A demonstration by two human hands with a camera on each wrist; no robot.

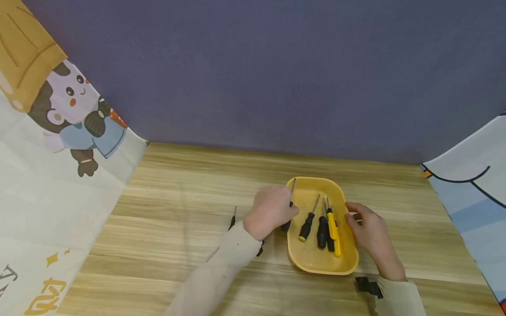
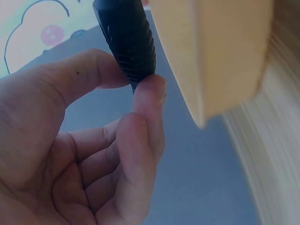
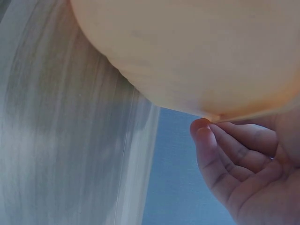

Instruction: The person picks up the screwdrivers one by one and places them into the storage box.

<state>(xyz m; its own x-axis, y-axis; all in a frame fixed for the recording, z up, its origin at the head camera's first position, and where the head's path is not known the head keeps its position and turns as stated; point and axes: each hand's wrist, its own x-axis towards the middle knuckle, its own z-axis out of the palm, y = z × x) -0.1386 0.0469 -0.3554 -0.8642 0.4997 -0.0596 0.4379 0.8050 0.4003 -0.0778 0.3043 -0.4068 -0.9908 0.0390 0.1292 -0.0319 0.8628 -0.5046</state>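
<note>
At the left rim of a yellow plastic tray (image 1: 299, 260), my left hand (image 1: 270, 211) pinches a screwdriver by its black ribbed handle (image 2: 127, 40), between thumb and index finger. Its metal shaft points toward the back. My right hand (image 1: 370, 235) grips the tray's right rim with thumb and fingers; in the right wrist view its fingertips meet the tray's edge (image 3: 187, 51). Inside the tray lie a screwdriver with a black handle and yellow end (image 1: 306, 228), other black-handled screwdrivers (image 1: 322, 232), and yellow-handled tools (image 1: 331, 224).
Another thin dark screwdriver (image 1: 233, 220) lies on the wooden table (image 1: 158, 219), left of the tray and partly behind the left sleeve. A dark purple-grey panel (image 1: 257, 79) stands behind the table. Printed cloths (image 1: 35, 184) hang along both sides.
</note>
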